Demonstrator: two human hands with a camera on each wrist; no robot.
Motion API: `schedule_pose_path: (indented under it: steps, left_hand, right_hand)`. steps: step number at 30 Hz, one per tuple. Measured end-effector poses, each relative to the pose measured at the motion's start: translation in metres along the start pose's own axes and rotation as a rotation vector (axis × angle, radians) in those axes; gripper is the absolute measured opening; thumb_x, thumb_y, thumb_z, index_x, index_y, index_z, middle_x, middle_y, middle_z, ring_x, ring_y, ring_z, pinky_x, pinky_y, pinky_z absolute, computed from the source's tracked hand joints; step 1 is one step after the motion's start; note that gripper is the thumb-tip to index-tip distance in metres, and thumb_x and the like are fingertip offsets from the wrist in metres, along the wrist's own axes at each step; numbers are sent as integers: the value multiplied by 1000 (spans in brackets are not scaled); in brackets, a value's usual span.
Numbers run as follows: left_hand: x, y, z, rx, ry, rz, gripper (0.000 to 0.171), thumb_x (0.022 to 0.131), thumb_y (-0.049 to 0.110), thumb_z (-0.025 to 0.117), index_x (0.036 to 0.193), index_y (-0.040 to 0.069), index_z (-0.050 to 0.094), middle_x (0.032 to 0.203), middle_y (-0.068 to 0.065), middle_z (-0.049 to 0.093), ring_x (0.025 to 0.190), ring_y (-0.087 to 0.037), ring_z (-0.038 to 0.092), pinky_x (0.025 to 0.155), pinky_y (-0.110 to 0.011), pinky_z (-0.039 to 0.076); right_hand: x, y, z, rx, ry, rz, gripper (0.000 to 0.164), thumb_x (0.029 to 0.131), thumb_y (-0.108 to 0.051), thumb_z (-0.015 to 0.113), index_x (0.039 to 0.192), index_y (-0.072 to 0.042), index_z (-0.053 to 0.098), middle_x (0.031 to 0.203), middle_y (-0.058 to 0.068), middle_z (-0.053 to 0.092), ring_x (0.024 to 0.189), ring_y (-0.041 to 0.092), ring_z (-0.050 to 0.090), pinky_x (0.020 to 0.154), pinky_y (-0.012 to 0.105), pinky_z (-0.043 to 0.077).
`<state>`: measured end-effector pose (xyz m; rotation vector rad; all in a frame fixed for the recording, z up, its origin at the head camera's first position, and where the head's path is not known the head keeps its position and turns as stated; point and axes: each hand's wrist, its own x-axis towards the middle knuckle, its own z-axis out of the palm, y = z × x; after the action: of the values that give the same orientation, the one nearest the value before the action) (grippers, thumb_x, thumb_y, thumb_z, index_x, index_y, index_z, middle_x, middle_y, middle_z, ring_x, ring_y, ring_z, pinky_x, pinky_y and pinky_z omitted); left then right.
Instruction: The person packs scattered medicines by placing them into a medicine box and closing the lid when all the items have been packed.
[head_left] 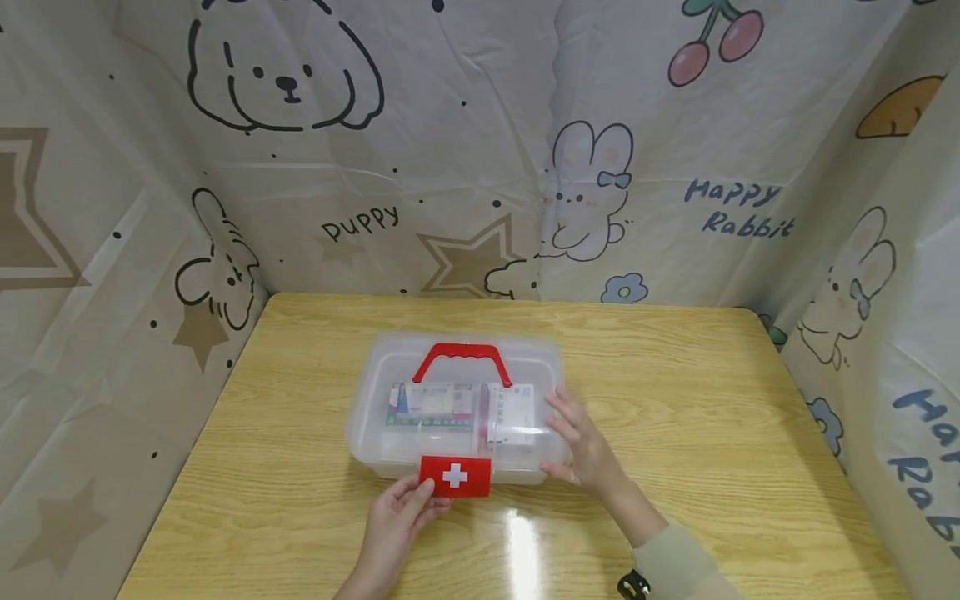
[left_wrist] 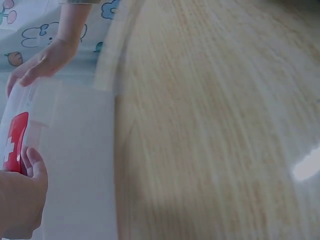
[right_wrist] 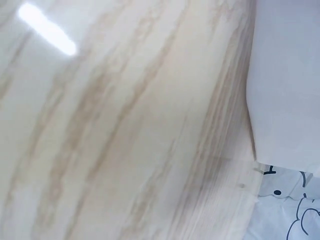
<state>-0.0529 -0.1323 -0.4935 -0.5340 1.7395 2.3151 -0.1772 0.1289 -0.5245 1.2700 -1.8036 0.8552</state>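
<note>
A clear plastic first-aid box (head_left: pixel 366 433) stands closed on the wooden table, its red carrying handle (head_left: pixel 463 350) lying on the lid. Through the lid show two medicine packets, one with blue and pink print (head_left: pixel 431 402) and a whiter one (head_left: pixel 512 410). My left hand (head_left: pixel 393 521) pinches the lower left corner of the red front latch (head_left: pixel 454 477), thumb on its face and fingers behind. With fingers spread, my right hand (head_left: pixel 581 446) touches the box's right end, thumb low at the front corner. In the left wrist view the latch (left_wrist: pixel 16 142) tilts out from the front wall.
The yellow wood-grain table (head_left: pixel 675 400) extends around the box on every side. Printed cloth (head_left: pixel 450 167) with cartoon animals hangs behind and along both sides. Light glares off the tabletop in front of the box. A dark band (head_left: pixel 633 585) sits at the right sleeve.
</note>
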Motion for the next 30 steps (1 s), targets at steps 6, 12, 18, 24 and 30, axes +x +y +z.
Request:
schedule_pose_path:
  steps: [6, 12, 18, 24, 30]
  left_hand:
    - [5, -11, -2, -19, -6, -1, 41, 91, 21, 56, 115, -10, 45, 94, -9, 66, 85, -18, 65, 83, -28, 50]
    - [10, -19, -2, -55, -7, 37, 38, 91, 16, 55, 114, -13, 45, 90, -9, 67, 85, -18, 65, 83, -29, 50]
    - [14, -25, -4, -82, -25, 97, 39, 92, 12, 52, 116, -17, 43, 92, -12, 66, 85, -17, 65, 83, -31, 51]
    - [28, -46, -19, -129, -33, 187, 41, 89, 22, 59, 112, -10, 47, 92, -11, 65, 86, -18, 64, 82, -34, 51]
    - [30, -37, -31, -183, 203, 310, 9, 87, 5, 53, 95, 2, 50, 83, 0, 60, 76, -10, 63, 71, -25, 53]
  right_hand:
    - [-7, 0, 2, -25, 4, -3, 49, 90, -42, 51, 109, 3, 47, 126, 22, 46, 127, 34, 36, 106, 40, 30]
    - [-8, -1, 4, -27, 21, -1, 49, 89, -42, 52, 109, 3, 49, 126, 22, 47, 126, 35, 37, 105, 41, 30]
    - [-9, 0, 6, -36, 28, 0, 49, 89, -42, 52, 109, 3, 48, 125, 23, 47, 124, 36, 39, 105, 41, 31]
    - [-9, -1, 6, -33, 31, -2, 48, 88, -41, 53, 109, 2, 49, 126, 23, 47, 125, 36, 38, 105, 41, 31]
    - [-9, -2, 4, -28, 14, 11, 47, 89, -40, 53, 110, 2, 48, 126, 23, 46, 126, 35, 37, 106, 40, 30]
